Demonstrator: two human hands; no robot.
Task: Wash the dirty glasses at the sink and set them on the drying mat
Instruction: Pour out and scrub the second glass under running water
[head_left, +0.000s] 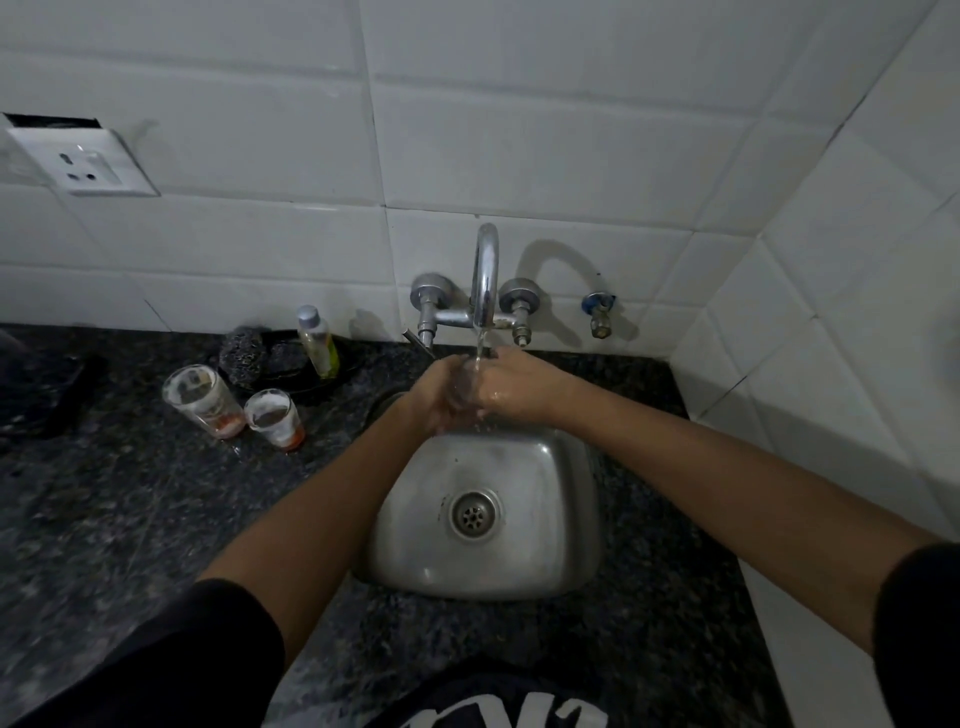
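Both hands — left hand (435, 396), right hand (511, 387) — curl around a glass (464, 385) under the tap (485, 283) stream. Rotate it over the sink (566, 545) — grip firm, wet glass slips.

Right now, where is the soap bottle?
In the head view the soap bottle stands on the counter left of the tap, against the tiled wall, just behind the two dirty glasses.
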